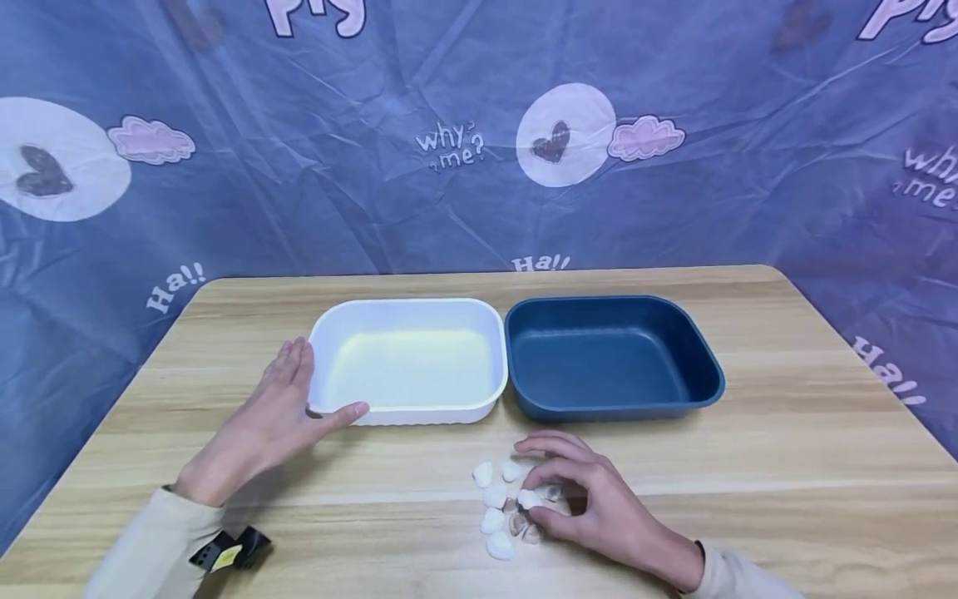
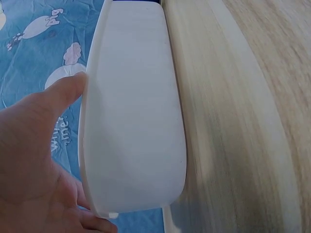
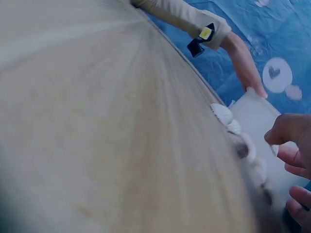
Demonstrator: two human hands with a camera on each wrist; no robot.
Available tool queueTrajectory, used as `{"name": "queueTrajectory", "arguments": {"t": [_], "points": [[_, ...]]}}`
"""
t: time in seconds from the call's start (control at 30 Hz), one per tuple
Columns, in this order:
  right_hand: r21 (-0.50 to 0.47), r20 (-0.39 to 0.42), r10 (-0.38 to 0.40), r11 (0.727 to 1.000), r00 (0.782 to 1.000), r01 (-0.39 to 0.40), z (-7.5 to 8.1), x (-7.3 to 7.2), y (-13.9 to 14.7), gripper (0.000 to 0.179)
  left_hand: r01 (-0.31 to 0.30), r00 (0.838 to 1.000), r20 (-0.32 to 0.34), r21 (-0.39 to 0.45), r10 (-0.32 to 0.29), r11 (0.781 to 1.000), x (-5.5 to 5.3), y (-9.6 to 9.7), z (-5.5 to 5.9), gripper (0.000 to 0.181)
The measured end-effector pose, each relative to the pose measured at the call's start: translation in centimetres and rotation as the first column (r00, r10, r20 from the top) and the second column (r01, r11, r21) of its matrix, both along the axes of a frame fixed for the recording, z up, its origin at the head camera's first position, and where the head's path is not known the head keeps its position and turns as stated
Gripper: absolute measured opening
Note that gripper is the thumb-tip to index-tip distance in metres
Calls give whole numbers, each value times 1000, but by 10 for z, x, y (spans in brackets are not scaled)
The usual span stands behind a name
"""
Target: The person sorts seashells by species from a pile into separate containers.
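My right hand (image 1: 599,503) pinches a white seashell (image 1: 529,499) between thumb and forefinger, just over the group of shells; the right wrist view shows a sliver of this shell (image 3: 275,150) at the fingertips. White shells (image 1: 492,522) and small brownish shells (image 1: 518,523) lie loosely together on the table beside that hand. My left hand (image 1: 273,420) rests at the left end of a white basin (image 1: 407,414), its fingers straight and thumb spread along the near rim. Up close in the left wrist view, the thumb touches the rim of the basin (image 2: 133,111).
A dark blue basin (image 1: 614,412) stands right of the white one, their rims touching or nearly so. Both sit on a wooden table (image 1: 793,399). Behind it hangs a blue printed cloth (image 1: 449,216). A small black device (image 1: 232,549) is on the left sleeve.
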State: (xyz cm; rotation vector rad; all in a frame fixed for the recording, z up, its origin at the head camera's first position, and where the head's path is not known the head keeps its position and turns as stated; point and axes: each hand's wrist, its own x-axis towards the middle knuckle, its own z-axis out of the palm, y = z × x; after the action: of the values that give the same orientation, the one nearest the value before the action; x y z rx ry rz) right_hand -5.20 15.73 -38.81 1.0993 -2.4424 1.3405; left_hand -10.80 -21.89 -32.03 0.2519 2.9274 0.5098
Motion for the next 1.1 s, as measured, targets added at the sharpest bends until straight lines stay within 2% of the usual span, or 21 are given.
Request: {"name": "queueTrajectory", "arguments": {"t": [0.03, 0.23, 0.47, 0.67, 0.8, 0.9, 1.1], "points": [[-12, 3, 14, 1000, 1000, -14, 4, 1, -1, 31, 0, 1000, 1, 1, 0, 1000, 0, 0, 0, 120], [-12, -109, 107, 994, 988, -109, 25, -1, -16, 30, 1, 1000, -8, -8, -1, 1000, 0, 0, 0, 120], [26, -146, 83, 996, 986, -80, 28, -7, -25, 28, 11, 1000, -16, -16, -11, 1000, -1, 1, -2, 121], [-10, -146, 83, 996, 986, -85, 44, -19, -46, 24, 6, 1000, -11, -19, -6, 1000, 0, 0, -3, 122], [-45, -115, 50, 997, 992, -55, 56, -30, -65, 21, 6, 1000, -5, -19, -6, 1000, 0, 0, -4, 123], [-55, -52, 11, 998, 999, -14, 63, -40, -78, 17, 9, 1000, -16, -25, -10, 1000, 0, 0, -4, 122], [-82, 79, -55, 995, 995, 61, 64, -64, -100, 12, 15, 999, -40, -23, -16, 1000, 1, -1, -4, 121]]}}
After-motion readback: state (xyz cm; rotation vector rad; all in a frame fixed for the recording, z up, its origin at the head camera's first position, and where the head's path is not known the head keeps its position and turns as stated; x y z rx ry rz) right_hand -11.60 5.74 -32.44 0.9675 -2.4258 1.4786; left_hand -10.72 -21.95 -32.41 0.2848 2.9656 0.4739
